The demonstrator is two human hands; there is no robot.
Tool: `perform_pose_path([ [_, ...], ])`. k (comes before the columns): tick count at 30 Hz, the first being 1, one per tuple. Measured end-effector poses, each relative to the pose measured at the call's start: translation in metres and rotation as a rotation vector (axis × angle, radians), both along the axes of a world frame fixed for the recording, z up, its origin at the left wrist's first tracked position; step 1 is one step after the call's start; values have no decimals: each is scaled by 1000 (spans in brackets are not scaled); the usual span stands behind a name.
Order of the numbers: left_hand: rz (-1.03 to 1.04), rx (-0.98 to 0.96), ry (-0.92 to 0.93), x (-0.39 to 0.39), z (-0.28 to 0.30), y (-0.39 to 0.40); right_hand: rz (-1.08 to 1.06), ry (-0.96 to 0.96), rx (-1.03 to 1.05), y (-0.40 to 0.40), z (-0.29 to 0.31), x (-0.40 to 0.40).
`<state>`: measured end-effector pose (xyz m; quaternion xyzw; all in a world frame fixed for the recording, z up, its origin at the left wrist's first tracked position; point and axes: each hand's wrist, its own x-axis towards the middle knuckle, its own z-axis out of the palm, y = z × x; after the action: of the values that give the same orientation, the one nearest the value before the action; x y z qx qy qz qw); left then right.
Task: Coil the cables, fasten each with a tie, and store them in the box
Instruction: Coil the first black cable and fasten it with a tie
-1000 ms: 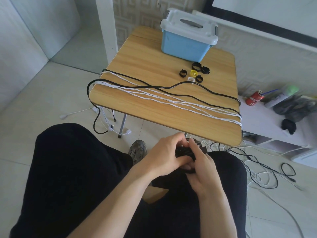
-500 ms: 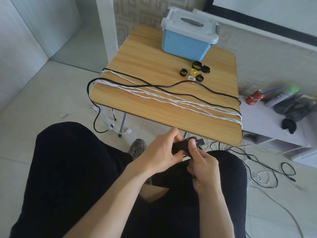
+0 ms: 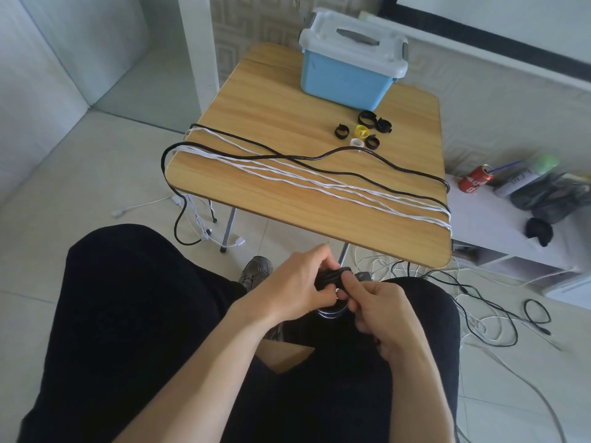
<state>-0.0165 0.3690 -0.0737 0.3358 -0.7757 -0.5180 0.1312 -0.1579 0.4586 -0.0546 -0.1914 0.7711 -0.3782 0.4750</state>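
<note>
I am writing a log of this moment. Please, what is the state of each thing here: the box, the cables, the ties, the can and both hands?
Box: lid on.
Black bundle: coiled, held over the lap.
Left hand: grips the bundle.
Right hand: pinches the bundle.
Black cable: uncoiled across the table.
White cables: uncoiled.
Ties: loose, curled, unused.
Can: upright, with a straw.

Coiled black cable point(image 3: 329, 276) mostly hidden under both hands; items right of red can point(image 3: 475, 182) blurred.
</note>
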Motion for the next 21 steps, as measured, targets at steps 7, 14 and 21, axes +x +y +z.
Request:
perform_pose_path([
  [7,-32,42,-83,2,-7,-3,58,0,-219,3,23,-4],
  [14,-159,278,54,1,-1,-3,245,135,-360,-19,29,-10],
  [21,-141,535,267,4,6,-2,289,207,-361,-23,23,-21],
])
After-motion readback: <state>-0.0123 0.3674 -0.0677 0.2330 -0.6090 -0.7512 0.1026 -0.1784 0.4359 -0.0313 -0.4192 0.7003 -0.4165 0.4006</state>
